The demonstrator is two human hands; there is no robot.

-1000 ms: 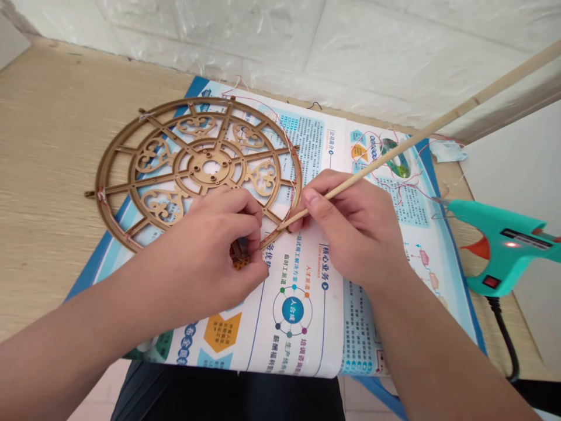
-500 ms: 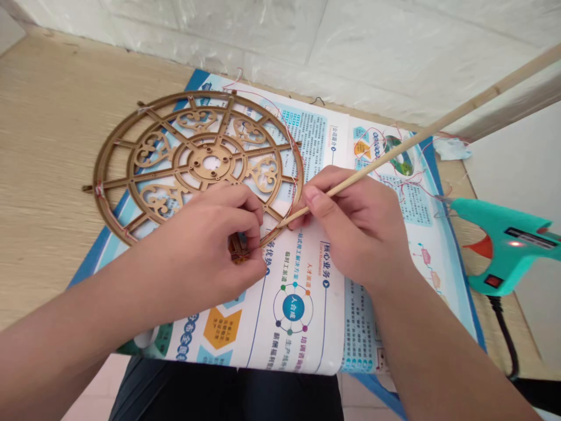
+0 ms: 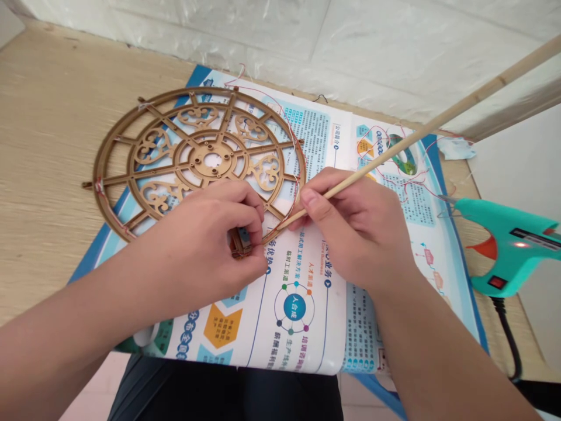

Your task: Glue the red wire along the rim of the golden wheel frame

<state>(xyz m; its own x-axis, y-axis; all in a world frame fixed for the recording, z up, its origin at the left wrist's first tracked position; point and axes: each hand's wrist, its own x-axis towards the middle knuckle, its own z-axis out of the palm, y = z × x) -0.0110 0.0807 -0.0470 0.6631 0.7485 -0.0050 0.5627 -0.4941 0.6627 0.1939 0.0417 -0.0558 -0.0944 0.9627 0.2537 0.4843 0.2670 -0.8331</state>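
A round bronze-coloured openwork frame (image 3: 225, 166) with spokes and scroll ornaments lies flat on a printed poster sheet. My left hand (image 3: 210, 240) is closed on the frame's near rim, its fingers and thumb curled around a small block-like part there. The palm hides much of that stretch of rim. My right hand (image 3: 359, 228) grips a long wooden stick (image 3: 394, 149) near its lower end. The stick's tip touches the rim just right of my left fingers. Thin red and white wires (image 3: 296, 153) run along the rim's right side.
A teal glue gun (image 3: 499, 219) with a lit red light stands at the right, its black cord (image 3: 508, 327) trailing down. Loose red wires (image 3: 412, 175) lie on the poster (image 3: 263, 316) near the nozzle. Behind the wooden table (image 3: 48, 175) rises a pale tiled wall (image 3: 272, 35).
Both hands keep nearly the same pose, with the stick's tip still at the rim. The view has shifted slightly.
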